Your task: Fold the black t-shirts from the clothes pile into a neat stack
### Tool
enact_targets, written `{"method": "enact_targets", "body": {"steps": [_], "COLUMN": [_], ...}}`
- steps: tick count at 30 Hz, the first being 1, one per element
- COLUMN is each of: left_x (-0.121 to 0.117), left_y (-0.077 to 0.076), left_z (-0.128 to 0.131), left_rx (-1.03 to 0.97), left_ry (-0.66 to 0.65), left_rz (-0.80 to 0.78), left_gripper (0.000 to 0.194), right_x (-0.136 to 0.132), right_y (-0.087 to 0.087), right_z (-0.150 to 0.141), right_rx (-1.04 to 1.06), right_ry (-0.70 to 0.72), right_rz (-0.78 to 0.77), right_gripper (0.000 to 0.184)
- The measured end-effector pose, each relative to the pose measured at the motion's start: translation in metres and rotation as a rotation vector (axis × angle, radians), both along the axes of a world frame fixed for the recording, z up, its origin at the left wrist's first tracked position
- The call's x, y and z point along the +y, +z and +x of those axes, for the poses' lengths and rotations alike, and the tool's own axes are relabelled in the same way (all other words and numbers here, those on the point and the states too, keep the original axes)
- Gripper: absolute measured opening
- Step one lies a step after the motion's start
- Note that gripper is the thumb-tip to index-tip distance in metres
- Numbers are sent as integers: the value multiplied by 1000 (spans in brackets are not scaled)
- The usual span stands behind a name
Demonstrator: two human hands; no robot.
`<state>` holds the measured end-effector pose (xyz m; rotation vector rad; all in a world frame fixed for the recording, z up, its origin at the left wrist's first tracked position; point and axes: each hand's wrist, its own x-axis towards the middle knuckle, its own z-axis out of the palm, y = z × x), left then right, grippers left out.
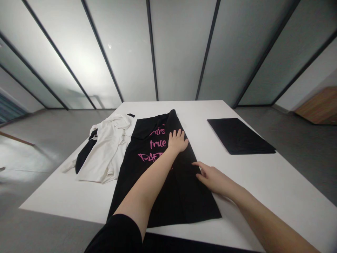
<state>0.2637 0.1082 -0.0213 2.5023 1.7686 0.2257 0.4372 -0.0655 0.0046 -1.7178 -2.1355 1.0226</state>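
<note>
Left hand flat on black shirt, mid-frame, fingers spread; right hand, right of centre, thumb-index parted at shirt edge. Neither grips.

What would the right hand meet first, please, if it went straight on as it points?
The right hand would likely meet the printed black shirt first, then perhaps the left forearm; depth is unclear.

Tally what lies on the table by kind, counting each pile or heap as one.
Black shirt with pink lettering: 1
Heap of white cloth with black cloth partly under it: 1
Flat black pile: 1 (layers can't be counted)
Small black object: 1
Total: 4
</note>
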Motion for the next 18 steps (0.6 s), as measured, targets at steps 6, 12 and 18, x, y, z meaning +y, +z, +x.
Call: {"method": "enact_targets", "body": {"steps": [6, 12, 18], "left_x": [-20, -59, -111], "left_y": [-6, -6, -10], "left_z": [7, 9, 9], "left_rx": [-6, 17, 16], "left_ry": [-94, -175, -250], "left_rz": [36, 38, 48], "left_gripper": [66, 67, 70], "right_x": [-4, -7, -12], "right_y": [18, 21, 18], "right_z": [10, 12, -2], "right_rx": [219, 269, 274], "right_ry": [125, 357, 662], "right_rz": [-421, -721, -1088], "right_gripper": [45, 28, 48]}}
